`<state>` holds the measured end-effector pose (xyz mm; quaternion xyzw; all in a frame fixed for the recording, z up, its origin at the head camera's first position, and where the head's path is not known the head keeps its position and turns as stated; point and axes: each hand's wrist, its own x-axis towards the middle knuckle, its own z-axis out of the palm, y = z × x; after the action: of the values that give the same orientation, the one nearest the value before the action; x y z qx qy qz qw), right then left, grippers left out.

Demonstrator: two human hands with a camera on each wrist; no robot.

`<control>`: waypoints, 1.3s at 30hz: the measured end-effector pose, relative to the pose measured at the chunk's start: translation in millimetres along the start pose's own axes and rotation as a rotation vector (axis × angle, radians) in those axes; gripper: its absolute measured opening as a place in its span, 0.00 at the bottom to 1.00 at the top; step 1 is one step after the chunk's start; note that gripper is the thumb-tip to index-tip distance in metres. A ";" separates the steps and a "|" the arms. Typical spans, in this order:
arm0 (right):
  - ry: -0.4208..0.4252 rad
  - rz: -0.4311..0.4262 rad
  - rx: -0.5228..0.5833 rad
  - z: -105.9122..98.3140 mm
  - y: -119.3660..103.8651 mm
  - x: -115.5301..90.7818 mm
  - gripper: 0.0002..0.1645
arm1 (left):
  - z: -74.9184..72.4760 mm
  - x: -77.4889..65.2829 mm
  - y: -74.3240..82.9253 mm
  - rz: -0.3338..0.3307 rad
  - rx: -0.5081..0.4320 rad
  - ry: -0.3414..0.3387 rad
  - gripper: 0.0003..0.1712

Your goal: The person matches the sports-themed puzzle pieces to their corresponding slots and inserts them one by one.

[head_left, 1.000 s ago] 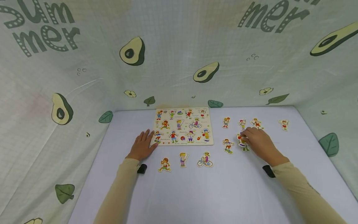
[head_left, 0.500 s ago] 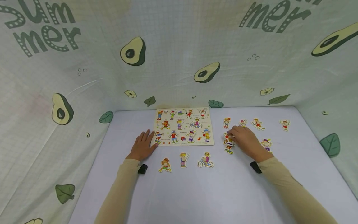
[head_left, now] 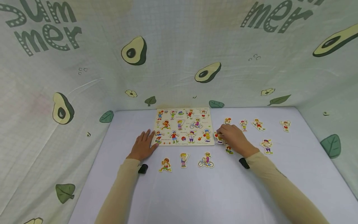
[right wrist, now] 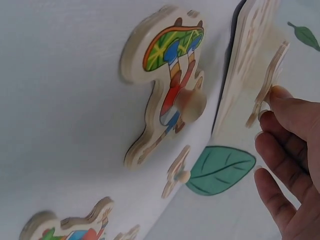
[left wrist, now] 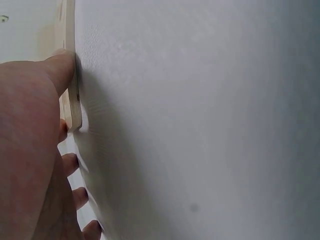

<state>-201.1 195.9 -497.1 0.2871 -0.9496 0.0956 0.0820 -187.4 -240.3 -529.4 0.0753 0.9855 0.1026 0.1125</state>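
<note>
My right hand [head_left: 234, 138] pinches a wooden puzzle piece [head_left: 218, 138] of a child with a red ball, held by the right edge of the puzzle board [head_left: 208, 120]. In the right wrist view the piece [right wrist: 270, 82] is edge-on at the thumb and fingertips, off the table. Partly under that hand lies the skateboarder piece [right wrist: 172, 65], with a round wooden knob. My left hand [head_left: 141, 146] rests, fingers spread, at the board's lower left corner; its thumb lies on the board edge [left wrist: 70, 30] in the left wrist view.
In front of the board lie a runner piece [head_left: 165, 165], a bat-holder piece [head_left: 183, 160] and a cyclist piece [head_left: 206, 160]. To the right are a footballer piece [head_left: 258, 124], a baseball piece [head_left: 267, 147], a tennis piece [head_left: 285, 126] and others. A patterned cloth [head_left: 173, 62] hangs behind.
The right hand has carried the red-ball piece leftward, across the skateboarder piece, to the board's right edge. The baseball piece it had covered now shows. The left hand has stayed put.
</note>
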 end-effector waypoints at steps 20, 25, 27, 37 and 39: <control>-0.038 -0.048 0.031 15.0 -14.3 33.1 0.09 | -2.1 0.5 1.2 0.001 -0.013 -0.014 0.44; -0.050 -0.057 0.018 17.5 -16.6 40.5 0.09 | -2.7 1.1 0.3 0.000 -0.010 -0.022 0.44; -0.070 -0.051 0.018 18.5 -17.4 43.0 0.09 | -2.9 2.0 -0.4 0.001 -0.008 -0.025 0.44; -0.156 -0.014 0.014 24.1 -22.7 51.2 0.10 | -0.8 3.7 -1.2 0.006 -0.001 -0.027 0.44; -0.154 -0.011 0.017 25.1 -23.6 52.2 0.10 | -0.3 3.8 -1.7 0.006 -0.001 -0.027 0.44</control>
<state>-233.3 143.2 -507.2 0.2994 -0.9507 0.0808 0.0067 -191.3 -241.4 -530.3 0.0794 0.9836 0.1025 0.1257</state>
